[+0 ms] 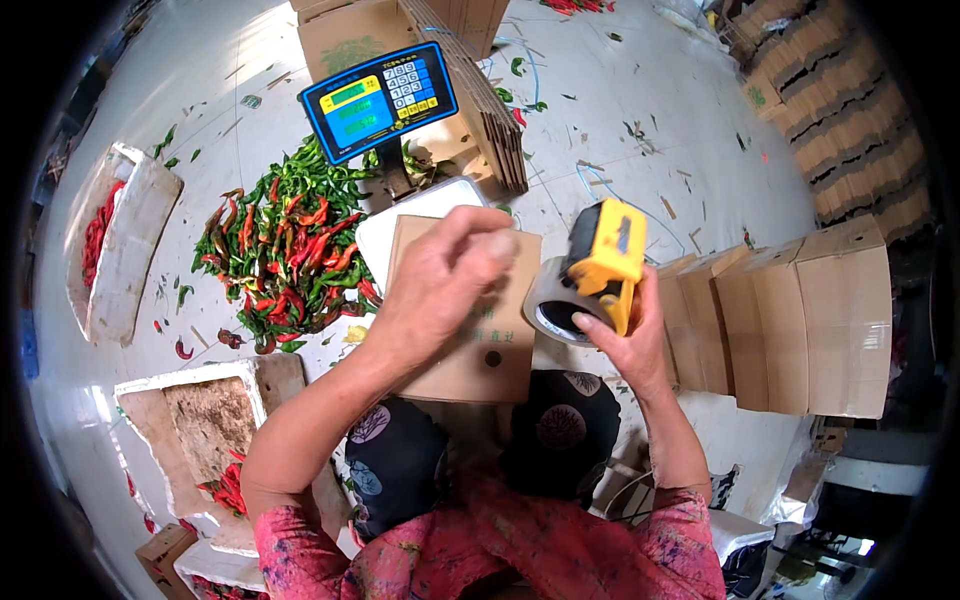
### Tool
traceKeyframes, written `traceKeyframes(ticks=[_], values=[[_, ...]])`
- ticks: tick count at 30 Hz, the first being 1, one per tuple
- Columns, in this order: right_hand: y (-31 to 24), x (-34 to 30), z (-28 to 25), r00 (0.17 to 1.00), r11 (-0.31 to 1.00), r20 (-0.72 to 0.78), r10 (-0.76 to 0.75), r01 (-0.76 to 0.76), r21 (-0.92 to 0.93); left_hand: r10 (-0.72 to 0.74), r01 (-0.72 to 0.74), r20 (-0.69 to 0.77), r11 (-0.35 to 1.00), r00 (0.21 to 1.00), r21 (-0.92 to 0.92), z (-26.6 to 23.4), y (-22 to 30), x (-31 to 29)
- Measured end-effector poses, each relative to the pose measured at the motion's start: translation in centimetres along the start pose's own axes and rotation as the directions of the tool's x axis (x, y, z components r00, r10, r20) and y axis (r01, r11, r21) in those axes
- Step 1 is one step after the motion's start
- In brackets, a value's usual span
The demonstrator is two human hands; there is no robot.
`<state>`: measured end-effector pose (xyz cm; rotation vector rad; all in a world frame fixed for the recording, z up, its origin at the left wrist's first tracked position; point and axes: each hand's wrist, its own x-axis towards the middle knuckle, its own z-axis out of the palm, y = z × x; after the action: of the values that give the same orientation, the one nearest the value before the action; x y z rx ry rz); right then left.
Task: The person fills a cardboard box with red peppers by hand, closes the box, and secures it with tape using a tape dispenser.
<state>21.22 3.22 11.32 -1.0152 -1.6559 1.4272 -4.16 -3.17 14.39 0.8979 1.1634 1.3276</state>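
A brown cardboard box [470, 370] with green print and a round dark hole stands in front of my knees, partly over the white scale plate [375, 245]. Over its top hangs my left hand [445, 275], fingers curled in and somewhat blurred; whatever they may hold is hidden. At the box's right side my right hand [640, 335] grips a yellow and black tape dispenser [612, 245]. The dispenser carries a wide roll of tape [556, 302], and my thumb lies against the roll's core.
Behind the box rises the scale's display [380, 102]. Red and green chili peppers [290, 250] lie heaped on the left floor. White foam boxes [130, 250] stand farther left. Folded cardboard [490, 130] leans behind the scale; more cartons [800, 320] line the right.
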Motion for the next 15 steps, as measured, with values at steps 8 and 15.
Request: traceKeyframes(ticks=[8,15], values=[[0.9,-1.0,1.1,0.956,0.811,0.107,-0.272,0.288,-0.510,-0.063,0.074,0.070,0.985,0.996,-0.157,-0.3,-2.7,0.0],[-2.2,-0.5,3.1,0.877,0.584,0.330,-0.348,0.478,-0.656,0.216,-0.181,-0.093,0.940,0.972,0.290,-4.6,-4.9,-2.0]])
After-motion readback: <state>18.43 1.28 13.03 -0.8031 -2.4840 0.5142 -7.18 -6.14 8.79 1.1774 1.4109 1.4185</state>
